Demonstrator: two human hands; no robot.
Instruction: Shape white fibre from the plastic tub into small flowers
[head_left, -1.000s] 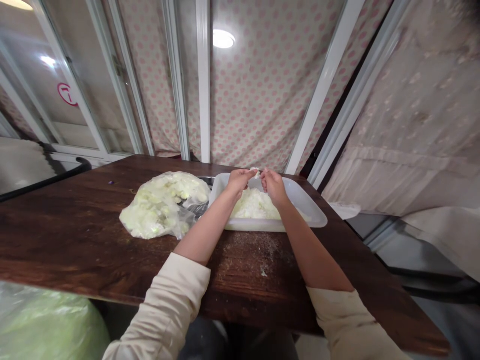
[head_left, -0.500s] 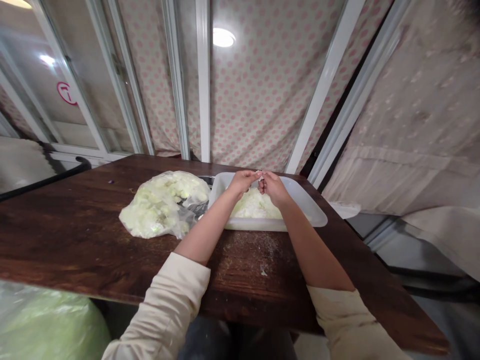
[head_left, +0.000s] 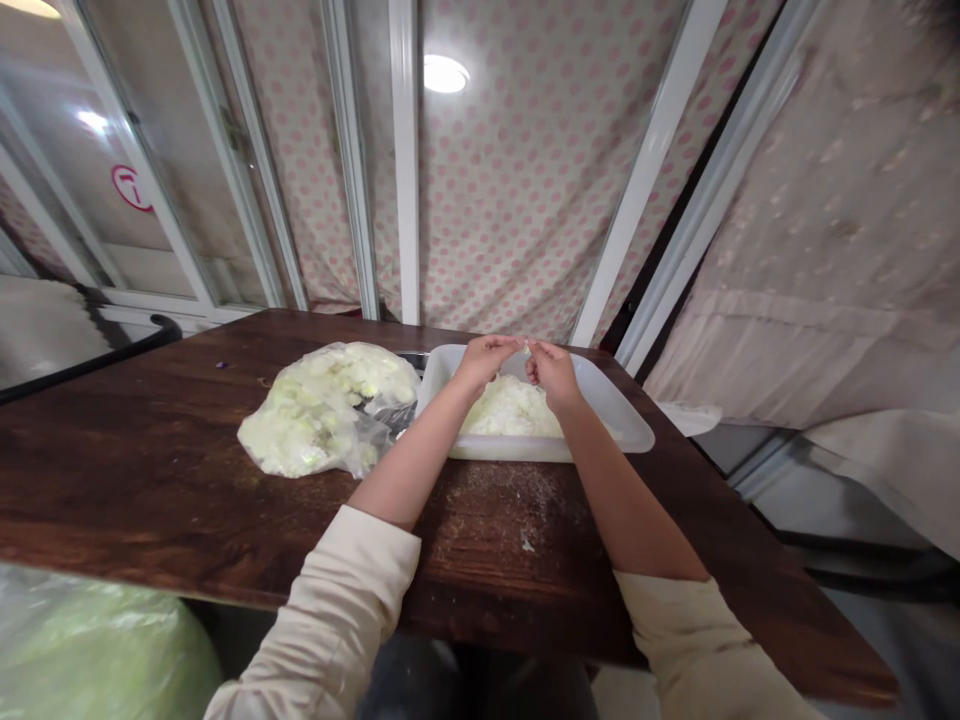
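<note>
Above a white plastic tray (head_left: 611,405), my left hand (head_left: 484,362) and my right hand (head_left: 553,370) meet at the fingertips. Both are closed in a pinch around a small pale piece (head_left: 526,347), too small to identify. A heap of whitish, crumbly bits (head_left: 514,408) with a faint yellow-green tint lies in the tray below them. To the left, a clear plastic bag (head_left: 300,425) full of pale green-white pieces, looking like flower heads, rests close to the tray.
The dark wooden table (head_left: 165,450) carries pale crumbs (head_left: 517,500) in front of the tray. Below its front left edge stands a large plastic bag (head_left: 105,650) with light green contents. Framed glass panels and a polka-dot curtain (head_left: 510,200) rise behind.
My right hand has shifted slightly right, and my left fingers have stretched a little toward it. The fingertips still meet above the tray.
</note>
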